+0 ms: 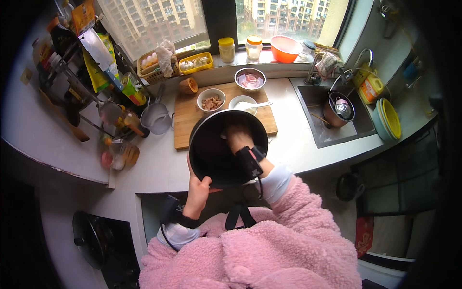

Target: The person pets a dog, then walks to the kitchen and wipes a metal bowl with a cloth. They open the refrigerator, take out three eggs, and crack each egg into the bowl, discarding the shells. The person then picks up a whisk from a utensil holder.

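A dark, deep pot (pixel 207 154) is tilted in front of me, its dark inside facing up toward me. My left hand (pixel 196 192) grips its near left rim, thumb over the edge. Inside the pot is my right hand (pixel 238 137), blurred, its fingers pointing down and mostly hidden. A small pale patch shows beside those fingers, too smeared to name. Beyond the pot, a wooden cutting board (pixel 185 123) carries a white bowl of brown chunks (pixel 211 102), a white bowl with a spoon (pixel 243 103), a metal bowl of pinkish meat (pixel 250 79) and a cut squash (pixel 188 86).
The sink (pixel 313 103) at right holds a pot (pixel 337 113); basins (pixel 387 118) stand beside it. On the sill are jars (pixel 226 50), an orange bowl (pixel 286 49) and a garlic basket (pixel 195 62). A strainer (pixel 155 119) and crowded rack stand left. A lidded pan (pixel 89 240) sits lower left.
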`<state>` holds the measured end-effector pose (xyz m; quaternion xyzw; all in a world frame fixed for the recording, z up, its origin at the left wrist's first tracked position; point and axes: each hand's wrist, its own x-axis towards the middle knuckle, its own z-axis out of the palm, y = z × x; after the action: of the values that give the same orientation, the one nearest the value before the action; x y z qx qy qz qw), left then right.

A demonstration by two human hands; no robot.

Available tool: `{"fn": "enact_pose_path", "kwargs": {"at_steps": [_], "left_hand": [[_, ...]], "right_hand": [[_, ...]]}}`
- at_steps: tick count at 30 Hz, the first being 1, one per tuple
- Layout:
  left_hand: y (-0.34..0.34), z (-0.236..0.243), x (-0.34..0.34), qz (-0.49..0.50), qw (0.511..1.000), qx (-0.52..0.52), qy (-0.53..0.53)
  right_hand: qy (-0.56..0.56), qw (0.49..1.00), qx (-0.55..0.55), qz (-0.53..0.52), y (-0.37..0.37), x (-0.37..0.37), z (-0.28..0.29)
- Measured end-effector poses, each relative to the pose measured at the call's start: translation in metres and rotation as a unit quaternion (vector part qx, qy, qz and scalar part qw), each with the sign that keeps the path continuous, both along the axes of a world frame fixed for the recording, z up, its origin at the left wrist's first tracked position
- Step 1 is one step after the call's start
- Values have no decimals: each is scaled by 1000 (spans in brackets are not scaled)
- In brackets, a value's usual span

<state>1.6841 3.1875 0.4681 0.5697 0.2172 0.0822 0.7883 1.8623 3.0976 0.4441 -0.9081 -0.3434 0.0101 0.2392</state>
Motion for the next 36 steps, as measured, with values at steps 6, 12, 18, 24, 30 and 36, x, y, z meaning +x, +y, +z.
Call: {"fn": "enact_pose_path", "kwargs": {"at_steps": [6, 12, 18, 24, 30, 36], "left_hand": [[-1, -11, 6, -17, 999, -26, 10], [27, -6, 9, 68, 997, -20, -9], [17, 6, 12, 11, 998, -60, 18], [-1, -1, 14, -63, 993, -74, 65], [17, 5, 18, -31, 995, -88, 31], [-1, 12, 15, -16, 999, -32, -12]], "right_hand": [[140, 968, 184, 95, 31, -65, -1], [-37, 968, 4, 249, -65, -54, 32], [-211, 954, 207, -45, -36, 5, 67], [-2, 875, 482, 42, 30, -34, 63], [182, 931, 280, 145, -8, -56, 45], [-25, 976, 169, -135, 0, 1, 12]]}}
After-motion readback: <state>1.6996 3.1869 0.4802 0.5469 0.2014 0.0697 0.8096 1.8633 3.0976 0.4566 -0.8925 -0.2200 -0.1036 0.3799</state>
